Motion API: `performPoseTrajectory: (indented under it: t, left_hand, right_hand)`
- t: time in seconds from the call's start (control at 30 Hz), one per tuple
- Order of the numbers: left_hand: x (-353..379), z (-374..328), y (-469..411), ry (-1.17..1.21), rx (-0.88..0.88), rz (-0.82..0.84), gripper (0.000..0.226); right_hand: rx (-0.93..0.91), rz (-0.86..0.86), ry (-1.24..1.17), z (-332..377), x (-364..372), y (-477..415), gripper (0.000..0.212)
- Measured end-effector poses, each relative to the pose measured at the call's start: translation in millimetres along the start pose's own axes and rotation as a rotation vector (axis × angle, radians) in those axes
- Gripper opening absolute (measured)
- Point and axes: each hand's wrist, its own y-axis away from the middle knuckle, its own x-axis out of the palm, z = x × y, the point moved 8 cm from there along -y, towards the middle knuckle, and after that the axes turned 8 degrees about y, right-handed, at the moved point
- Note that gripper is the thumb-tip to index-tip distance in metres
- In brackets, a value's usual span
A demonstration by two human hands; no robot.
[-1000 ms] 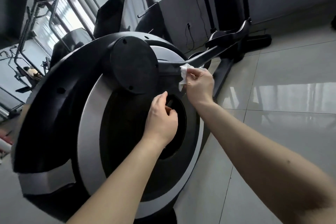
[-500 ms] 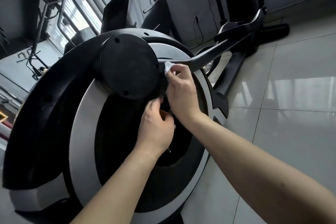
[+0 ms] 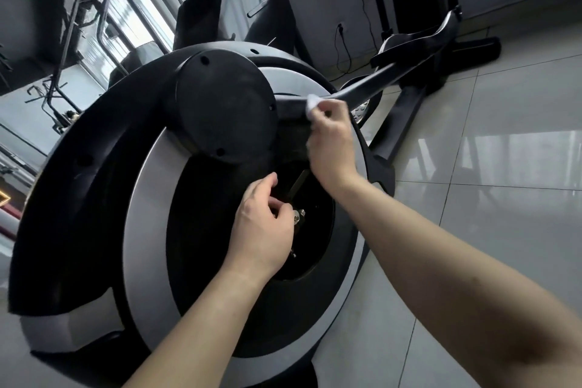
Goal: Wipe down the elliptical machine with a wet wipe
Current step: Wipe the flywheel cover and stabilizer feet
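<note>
**Soft wipe, heavy machine: press, don't tug**

The wet wipe (image 3: 312, 104) sits just right of frame centre, bunched under the fingertips of your right hand (image 3: 330, 142). That grip is closed on it: the fingers are curled over the wad and press it onto the dark bar (image 3: 371, 82) where it leaves the round black cover (image 3: 223, 107). Only 1 small white corner shows.

Expect the wipe to be limp, light and damp. It will likely fold, slide and tear if it drags over an edge, so hold it as a flat pad under several fingertips instead of pinching a corner. The elliptical machine (image 3: 148, 214) fills the left and centre of the frame. It looks heavy and rigid and should not shift under wiping pressure. The bar and wheel may turn, though, so brace against a fixed part. Its smooth plastic and the silver ring should wipe easily. The bolt (image 3: 299, 216) in the dark middle opening could snag the wipe.

Your left hand (image 3: 261, 227) lies lower centre at that opening, thumb against the cover's edge and fingers curled. I cannot tell whether its grip has hold of anything.

The opening's inside is too dark to read. Your right hand covers most of the wipe and the joint beneath it. The machine's base is cut off at the bottom edge, and the pedal (image 3: 415, 38) at upper right is blurred.
</note>
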Motion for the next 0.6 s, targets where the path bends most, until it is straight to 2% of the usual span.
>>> performPoseTrajectory:
  t: [0.07, 0.1, 0.13, 0.2, 0.27, 0.33, 0.43, 0.6]
  left_hand:
    - [-2, 5, 4, 0.008, -0.012, -0.003, 0.053]
    - [-5, 6, 6, 0.011, -0.016, -0.004, 0.053]
    - [-8, 8, 8, 0.012, -0.021, -0.003, 0.053]
    - [-12, 9, 13, 0.012, -0.029, 0.007, 0.054]
    - [-19, 10, 22, 0.025, -0.037, 0.003, 0.053]
    - [-25, 12, 31, 0.038, -0.039, 0.002, 0.052]
    - [-36, 19, 47, 0.046, -0.06, -0.002, 0.052]
    - [-55, 27, 72, 0.025, -0.06, -0.02, 0.055]
  right_hand:
    - [0.174, 0.009, 0.019, -18, 2, -6, 0.047]
    - [0.155, -0.002, 0.024, -9, 1, -4, 0.05]
    - [0.065, -0.013, 0.016, 9, 0, 2, 0.052]
    - [-0.179, 0.012, -0.042, 45, -1, 31, 0.041]
    - [-0.263, 0.122, -0.095, 52, 3, 71, 0.024]
    - [-0.124, 0.175, -0.116, 31, 2, 100, 0.016]
    - [0.096, 0.25, -0.156, 5, 3, 120, 0.019]
    - [0.176, 0.236, -0.265, 25, 0, 111, 0.024]
